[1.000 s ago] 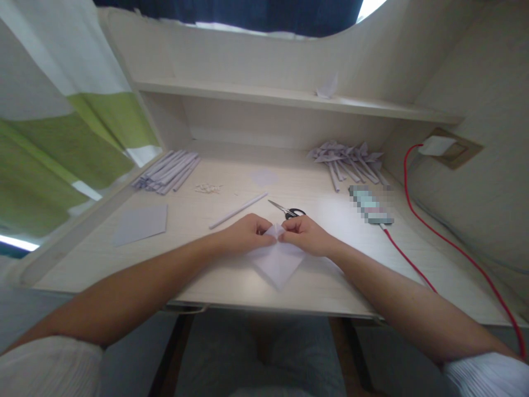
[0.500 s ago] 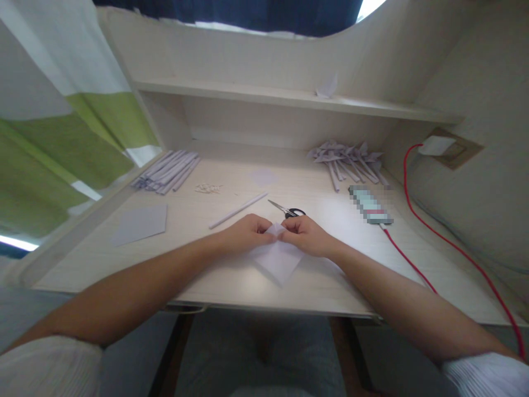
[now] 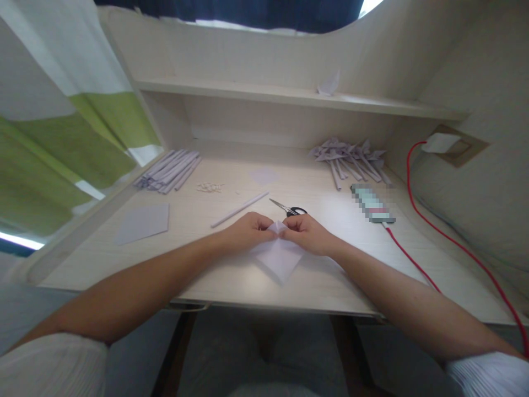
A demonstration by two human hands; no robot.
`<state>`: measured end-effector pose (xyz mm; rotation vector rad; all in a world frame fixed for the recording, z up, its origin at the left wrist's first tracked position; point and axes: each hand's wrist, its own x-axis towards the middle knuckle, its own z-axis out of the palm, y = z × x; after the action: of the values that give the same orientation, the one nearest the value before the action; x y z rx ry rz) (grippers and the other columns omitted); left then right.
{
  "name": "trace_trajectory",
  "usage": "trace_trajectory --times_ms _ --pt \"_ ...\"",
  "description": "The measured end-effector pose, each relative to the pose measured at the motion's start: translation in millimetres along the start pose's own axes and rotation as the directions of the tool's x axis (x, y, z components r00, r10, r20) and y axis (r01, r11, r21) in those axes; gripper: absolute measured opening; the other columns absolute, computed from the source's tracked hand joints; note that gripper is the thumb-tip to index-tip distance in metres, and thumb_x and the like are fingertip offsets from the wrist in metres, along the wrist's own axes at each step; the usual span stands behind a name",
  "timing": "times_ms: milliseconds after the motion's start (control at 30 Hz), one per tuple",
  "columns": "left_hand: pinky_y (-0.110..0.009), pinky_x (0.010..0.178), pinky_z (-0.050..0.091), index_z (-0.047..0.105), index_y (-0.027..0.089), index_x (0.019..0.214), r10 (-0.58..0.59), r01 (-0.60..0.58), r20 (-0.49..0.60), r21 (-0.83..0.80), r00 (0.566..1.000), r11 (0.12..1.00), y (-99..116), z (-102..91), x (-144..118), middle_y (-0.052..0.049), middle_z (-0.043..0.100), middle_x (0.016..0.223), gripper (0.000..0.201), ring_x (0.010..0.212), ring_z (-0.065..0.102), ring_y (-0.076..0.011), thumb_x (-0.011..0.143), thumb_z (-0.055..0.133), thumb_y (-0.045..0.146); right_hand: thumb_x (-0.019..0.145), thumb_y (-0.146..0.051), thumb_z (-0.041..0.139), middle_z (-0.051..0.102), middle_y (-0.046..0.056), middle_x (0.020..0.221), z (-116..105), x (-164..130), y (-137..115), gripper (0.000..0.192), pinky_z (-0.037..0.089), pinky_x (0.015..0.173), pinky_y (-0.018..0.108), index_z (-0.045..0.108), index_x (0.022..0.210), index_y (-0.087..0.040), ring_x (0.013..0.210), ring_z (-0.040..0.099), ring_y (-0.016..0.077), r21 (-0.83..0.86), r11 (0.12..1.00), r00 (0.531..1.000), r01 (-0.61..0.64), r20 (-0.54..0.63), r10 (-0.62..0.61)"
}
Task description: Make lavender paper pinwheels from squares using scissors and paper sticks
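Note:
A white sheet of paper with creases hangs between my two hands near the desk's front edge, one corner pointing towards me. My left hand pinches its upper part from the left, thumb against fingers. From the right, my right hand pinches the same upper part, its fingertips close to the left ones. A small peak of paper shows between the thumbs. Just beyond my hands lie scissors with black handles, blades pointing left. A rolled white paper stick lies slanted beside them.
Rolled paper sticks are piled at the back left. Paper pinwheels on sticks lie at the back right. Small pale bits, a stack of paper, a phone and its red cable are also on the desk.
The view has shifted very slightly. Both hands keep their pinch on the paper, with hardly any visible movement.

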<state>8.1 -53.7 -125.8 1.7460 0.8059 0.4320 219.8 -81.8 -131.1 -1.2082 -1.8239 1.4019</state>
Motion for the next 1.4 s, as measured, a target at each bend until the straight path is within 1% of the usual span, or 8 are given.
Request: trace_trajectory --times_ms 333,567,667,833,1000,1167,1333,1400 --pt "-0.024 0.052 0.029 0.066 0.012 0.074 0.021 -0.021 0.002 0.051 1.0 0.998 -0.3 -0.5 1.2 0.001 0.053 0.062 0.026 0.055 0.045 -0.0103 0.081 0.06 0.036 0.081 -0.034 0.064 0.055 -0.003 0.063 0.7 1.6 3.9 0.02 0.031 0.048 0.021 0.06 0.073 -0.016 0.053 0.045 0.0092 0.04 0.999 1.0 -0.016 -0.001 0.016" --pt "-0.024 0.052 0.028 0.062 0.013 0.071 0.049 -0.046 -0.015 0.118 0.999 0.992 -0.1 -1.4 1.3 0.002 0.049 0.061 0.028 0.056 0.042 -0.0101 0.083 0.058 0.037 0.083 -0.034 0.062 0.054 -0.002 0.063 -0.7 2.3 2.2 0.021 0.03 0.049 0.022 0.063 0.074 -0.015 0.056 0.045 0.0098 -0.046 0.999 0.999 0.006 -0.032 -0.008" --pt "-0.024 0.051 0.028 0.06 0.014 0.068 0.073 -0.07 -0.021 0.136 0.997 0.988 -1.9 -1.4 2.0 0.002 0.048 0.061 0.028 0.056 0.042 -0.0102 0.084 0.057 0.036 0.083 -0.032 0.062 0.056 -0.002 0.063 -0.7 2.0 1.1 0.018 0.031 0.05 0.022 0.064 0.075 -0.015 0.056 0.047 0.0103 -0.03 1.0 1.0 -0.009 -0.029 0.008" --pt "-0.025 0.051 0.027 0.058 0.015 0.066 0.085 -0.077 -0.044 0.169 0.995 0.983 -2.9 -0.6 2.3 0.0 0.049 0.06 0.028 0.056 0.042 -0.0106 0.085 0.056 0.035 0.083 -0.032 0.062 0.057 -0.001 0.063 -0.4 2.5 3.4 0.019 0.031 0.049 0.023 0.064 0.075 -0.015 0.055 0.049 0.0105 -0.014 1.0 0.999 -0.025 -0.034 0.025" --pt "-0.026 0.051 0.027 0.058 0.016 0.065 0.107 -0.097 -0.049 0.172 0.993 0.98 -0.8 -1.0 1.0 0.001 0.05 0.06 0.027 0.056 0.042 -0.0105 0.085 0.055 0.033 0.082 -0.034 0.064 0.057 -0.001 0.063 -1.1 3.9 3.8 0.021 0.031 0.049 0.023 0.064 0.074 -0.015 0.054 0.048 0.0104 -0.044 0.999 0.998 -0.017 -0.054 0.015" --pt "-0.025 0.051 0.026 0.058 0.015 0.065 0.098 -0.086 -0.056 0.182 0.994 0.98 0.9 -1.3 0.5 0.002 0.049 0.06 0.026 0.055 0.041 -0.01 0.084 0.056 0.033 0.082 -0.035 0.063 0.054 -0.001 0.061 -0.5 3.7 2.3 0.022 0.03 0.047 0.023 0.065 0.075 -0.014 0.053 0.047 0.0104 -0.024 0.999 0.998 -0.021 -0.056 0.02" --pt "-0.025 0.051 0.028 0.057 0.015 0.063 0.09 -0.082 -0.06 0.121 0.994 0.989 5.6 -0.9 -0.4 0.002 0.048 0.059 0.024 0.056 0.042 -0.0108 0.081 0.059 0.032 0.08 -0.037 0.065 0.056 -0.001 0.062 1.9 2.6 -2.4 0.023 0.031 0.047 0.023 0.065 0.076 -0.015 0.054 0.047 0.0109 0.005 0.999 0.997 -0.038 -0.06 0.038" --pt "-0.025 0.051 0.028 0.058 0.016 0.062 0.067 -0.062 -0.07 0.077 0.995 0.995 6.7 -0.5 -0.4 0.002 0.048 0.058 0.023 0.056 0.042 -0.0112 0.078 0.063 0.031 0.08 -0.038 0.065 0.056 0.0 0.061 3.0 2.3 -5.0 0.024 0.031 0.047 0.023 0.064 0.074 -0.015 0.054 0.047 0.0111 0.016 0.998 0.997 -0.054 -0.063 0.055"
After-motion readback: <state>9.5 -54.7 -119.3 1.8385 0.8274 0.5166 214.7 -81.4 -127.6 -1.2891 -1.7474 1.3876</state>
